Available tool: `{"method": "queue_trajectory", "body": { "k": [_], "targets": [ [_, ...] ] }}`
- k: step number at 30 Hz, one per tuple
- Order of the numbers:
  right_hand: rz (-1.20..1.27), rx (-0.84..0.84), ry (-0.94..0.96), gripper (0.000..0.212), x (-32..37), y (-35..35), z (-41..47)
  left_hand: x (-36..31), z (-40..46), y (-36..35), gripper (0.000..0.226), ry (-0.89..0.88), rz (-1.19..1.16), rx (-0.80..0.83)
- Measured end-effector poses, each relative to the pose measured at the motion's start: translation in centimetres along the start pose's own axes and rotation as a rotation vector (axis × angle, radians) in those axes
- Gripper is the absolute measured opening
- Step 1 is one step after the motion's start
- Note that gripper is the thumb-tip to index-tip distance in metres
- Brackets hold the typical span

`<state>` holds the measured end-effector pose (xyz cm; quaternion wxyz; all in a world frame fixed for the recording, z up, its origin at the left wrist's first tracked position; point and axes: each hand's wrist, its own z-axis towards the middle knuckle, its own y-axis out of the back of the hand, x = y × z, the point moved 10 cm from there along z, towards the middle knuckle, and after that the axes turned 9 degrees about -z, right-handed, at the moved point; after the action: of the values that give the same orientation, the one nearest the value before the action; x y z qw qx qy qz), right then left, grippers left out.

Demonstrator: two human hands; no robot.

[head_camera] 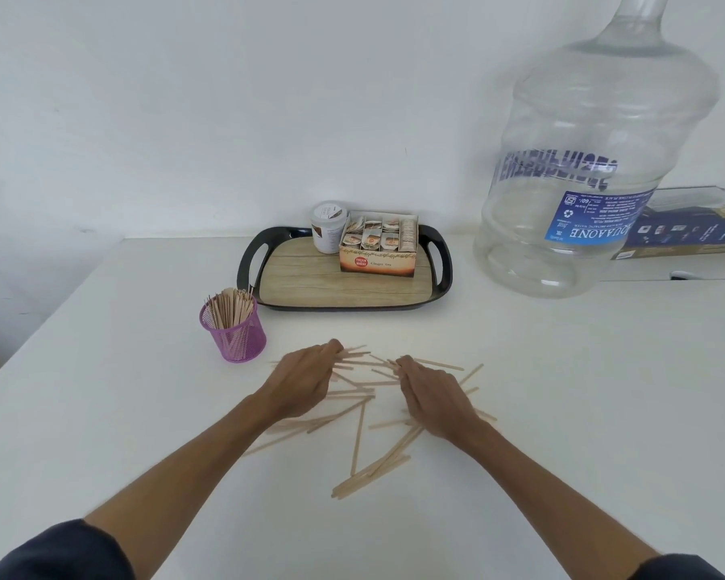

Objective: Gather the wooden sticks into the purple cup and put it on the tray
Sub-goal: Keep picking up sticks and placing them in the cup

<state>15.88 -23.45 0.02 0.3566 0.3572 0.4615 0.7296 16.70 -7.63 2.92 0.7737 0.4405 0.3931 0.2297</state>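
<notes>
While both hands rest among scattered wooden sticks [358, 429] on the white worktop [561, 412], left hand [304, 380] grip curled over sticks, right hand [430, 397] likewise, purple mesh cup [233, 330] part-filled, beside the tray [446, 272]

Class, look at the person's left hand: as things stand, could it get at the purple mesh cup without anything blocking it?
Probably yes. The purple mesh cup stands on bare white table just beyond and to the left of the left hand, with nothing between them. The black-rimmed wooden tray lies behind the cup, out of the way.
</notes>
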Motion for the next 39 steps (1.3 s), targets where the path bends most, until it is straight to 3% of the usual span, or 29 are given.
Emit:
{"method": "queue_trajectory", "body": {
  "k": [3, 9, 14, 18, 22, 34, 39],
  "targets": [
    [0.174, -0.074, -0.098, 0.027, -1.5, 1.5, 1.1, 2.1, 0.4, 1.6, 0.015, 0.176, -0.132, -0.098],
    [0.736, -0.151, -0.396, 0.054, -3.3, 2.8, 3.5, 5.3, 0.7, 2.8, 0.036, 0.52, -0.735, -0.341],
    [1.006, -0.258, -0.542, 0.062, -3.3, 2.7, 5.1, 5.3, 1.6, 2.7, 0.028, 0.608, -1.101, -0.405],
    [1.172, -0.418, -0.608, 0.063, -3.4, 3.2, 6.2, 5.2, 1.9, 4.1, 0.044, 0.576, -1.052, -0.547],
    [1.09, -0.541, -0.581, 0.062, -2.7, 3.0, 5.8, 5.6, 1.4, 3.6, 0.052, 0.616, -1.12, -0.651],
    [0.932, -0.407, -0.679, 0.059, -1.4, -2.8, 4.2, 4.9, 0.2, 0.2, 0.052, 0.668, -1.033, -0.653],
    [0.945, -0.517, -0.606, 0.06, -1.3, -0.3, 5.1, 4.3, 1.3, 2.6, 0.059, 0.53, -0.959, -0.662]
  ]
}}
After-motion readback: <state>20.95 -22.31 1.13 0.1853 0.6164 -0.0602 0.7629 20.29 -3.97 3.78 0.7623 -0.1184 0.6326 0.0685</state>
